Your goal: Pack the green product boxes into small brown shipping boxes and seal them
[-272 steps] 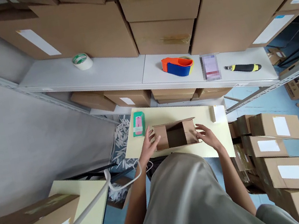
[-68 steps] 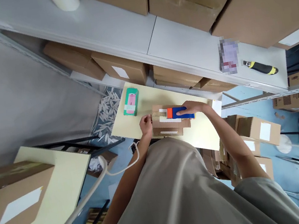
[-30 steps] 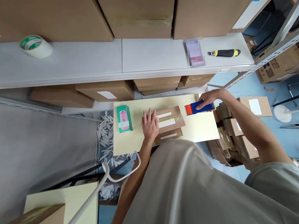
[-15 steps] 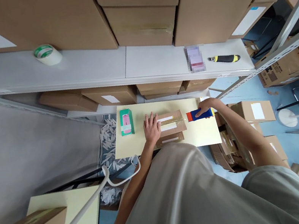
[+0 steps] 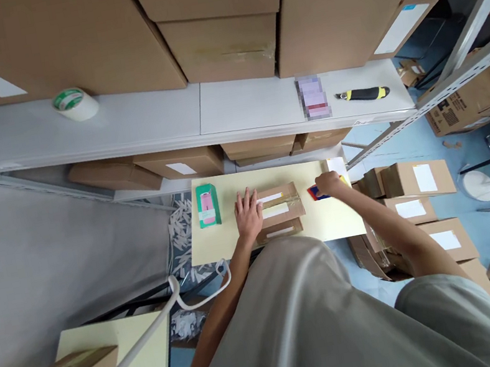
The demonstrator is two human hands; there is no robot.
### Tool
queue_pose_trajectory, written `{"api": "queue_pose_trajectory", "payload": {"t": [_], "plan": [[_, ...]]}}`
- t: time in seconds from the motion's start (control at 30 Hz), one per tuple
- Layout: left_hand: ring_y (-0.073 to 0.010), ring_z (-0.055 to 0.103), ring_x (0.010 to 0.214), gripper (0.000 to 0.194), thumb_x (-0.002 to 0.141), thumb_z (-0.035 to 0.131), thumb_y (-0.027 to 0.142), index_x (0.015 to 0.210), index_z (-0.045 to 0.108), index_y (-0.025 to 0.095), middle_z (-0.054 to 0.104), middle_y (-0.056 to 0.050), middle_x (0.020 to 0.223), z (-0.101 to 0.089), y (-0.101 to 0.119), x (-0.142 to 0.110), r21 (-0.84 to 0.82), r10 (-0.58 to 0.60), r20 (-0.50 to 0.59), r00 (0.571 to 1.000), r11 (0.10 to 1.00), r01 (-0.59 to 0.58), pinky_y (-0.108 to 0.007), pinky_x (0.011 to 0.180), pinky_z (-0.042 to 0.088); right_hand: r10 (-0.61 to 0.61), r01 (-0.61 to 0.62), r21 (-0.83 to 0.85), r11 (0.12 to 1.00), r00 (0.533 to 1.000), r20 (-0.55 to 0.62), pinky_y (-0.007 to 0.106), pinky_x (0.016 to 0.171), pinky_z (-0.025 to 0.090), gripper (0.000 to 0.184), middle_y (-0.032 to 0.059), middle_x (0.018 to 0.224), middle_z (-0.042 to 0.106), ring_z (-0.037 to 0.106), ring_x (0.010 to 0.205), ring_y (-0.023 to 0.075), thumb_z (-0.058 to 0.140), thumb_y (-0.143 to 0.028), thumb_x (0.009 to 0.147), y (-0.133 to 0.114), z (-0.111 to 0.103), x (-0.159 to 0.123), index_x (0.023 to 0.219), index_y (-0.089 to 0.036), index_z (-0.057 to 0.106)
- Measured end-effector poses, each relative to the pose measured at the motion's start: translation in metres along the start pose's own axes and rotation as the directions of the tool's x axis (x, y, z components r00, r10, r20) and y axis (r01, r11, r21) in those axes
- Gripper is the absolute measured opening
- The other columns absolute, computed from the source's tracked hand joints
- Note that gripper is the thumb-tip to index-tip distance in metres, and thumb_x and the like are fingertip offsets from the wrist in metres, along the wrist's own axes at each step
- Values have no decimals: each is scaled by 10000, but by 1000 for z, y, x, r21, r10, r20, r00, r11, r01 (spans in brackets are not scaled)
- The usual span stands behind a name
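Note:
A small brown cardboard box [image 5: 294, 206] sits on the pale yellow table [image 5: 218, 248], white labels on its top and clear tape along the seam. My left hand [image 5: 248, 216] lies flat across the left end of the box, fingers spread. A brown flap or side panel with another white label shows along the near side. To the right of the box, my right hand [image 5: 329, 183] grips a blue and orange tape dispenser [image 5: 316, 195], mostly hidden under the hand. The dispenser is apart from the box and low over or on the table; I cannot tell which.
A green and pink packaged box [image 5: 207, 206] stands on the table's left. Behind it, a grey shelf [image 5: 144, 125] bears a tape roll [image 5: 75, 104], a utility knife [image 5: 363, 94] and large cartons [image 5: 221, 48]. Stacked boxes [image 5: 415, 179] stand at right; a white bent tube [image 5: 128, 356] crosses at left.
The box was open between both hands; now its top is closed and taped. My right hand picked up the dispenser, ran it over the box and moved away right. My left hand settled on the box.

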State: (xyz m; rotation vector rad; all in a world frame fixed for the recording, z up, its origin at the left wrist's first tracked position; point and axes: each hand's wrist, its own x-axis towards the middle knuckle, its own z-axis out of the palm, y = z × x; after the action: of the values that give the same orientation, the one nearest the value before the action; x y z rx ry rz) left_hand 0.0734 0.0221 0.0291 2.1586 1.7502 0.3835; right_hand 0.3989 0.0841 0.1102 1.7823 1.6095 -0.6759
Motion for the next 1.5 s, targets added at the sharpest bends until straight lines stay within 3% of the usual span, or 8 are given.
{"api": "queue_pose_trajectory", "payload": {"t": [0.07, 0.2, 0.33, 0.5, 0.93, 1.5], "plan": [[-404, 193, 1730, 636, 1159, 312, 456, 1708, 493, 189, 356, -85, 1827, 0, 0, 0, 5, 5, -9, 1000, 1000, -5, -620, 1370, 273, 45, -47, -13, 999, 995, -91, 450, 943, 556, 347, 310, 1188, 802, 772, 1180, 413, 820, -310, 955, -2, 24, -2, 1182, -50, 797], [-403, 191, 1731, 632, 1159, 317, 452, 1707, 494, 191, 357, -89, 1826, 0, 0, 0, -2, 4, -11, 1000, 1000, -4, -622, 1369, 271, 108, -103, 40, 994, 980, -165, 388, 925, 538, 441, 278, 1202, 807, 785, 1133, 334, 566, -396, 1134, 3, 80, -12, 1374, -52, 704], [-395, 187, 1734, 625, 1154, 337, 442, 1708, 493, 198, 357, -88, 1826, 2, 1, 1, -12, -6, -7, 1000, 1000, 6, -624, 1368, 276, 252, -160, 308, 938, 924, -287, 356, 919, 512, 525, 229, 1165, 819, 781, 1073, 300, 493, -484, 1171, 0, 137, -18, 1436, -46, 607], [-400, 198, 1730, 633, 1154, 335, 451, 1709, 492, 188, 359, -93, 1824, 1, 0, 2, -3, -2, -7, 1000, 1000, 2, -634, 1368, 275, 319, -180, 424, 888, 905, -283, 341, 820, 486, 528, 183, 1102, 816, 772, 1011, 284, 470, -549, 1171, -18, 174, -24, 1379, -78, 590], [-409, 207, 1726, 644, 1156, 328, 465, 1705, 495, 173, 357, -97, 1825, 5, -3, 1, 20, 26, -26, 999, 999, -25, -624, 1362, 289, 425, -142, 633, 761, 846, -320, 321, 827, 453, 465, 163, 1148, 798, 758, 1086, 294, 465, -568, 1170, -31, 165, -30, 1331, -146, 577], [-401, 230, 1722, 624, 1144, 373, 471, 1673, 540, 185, 393, -102, 1809, 3, -2, 1, -38, 7, -34, 999, 999, -8, -605, 1368, 280, 380, -97, 609, 787, 854, -356, 314, 809, 435, 467, 169, 1220, 791, 766, 1090, 297, 419, -552, 1184, -41, 137, -37, 1390, -151, 542]]}}
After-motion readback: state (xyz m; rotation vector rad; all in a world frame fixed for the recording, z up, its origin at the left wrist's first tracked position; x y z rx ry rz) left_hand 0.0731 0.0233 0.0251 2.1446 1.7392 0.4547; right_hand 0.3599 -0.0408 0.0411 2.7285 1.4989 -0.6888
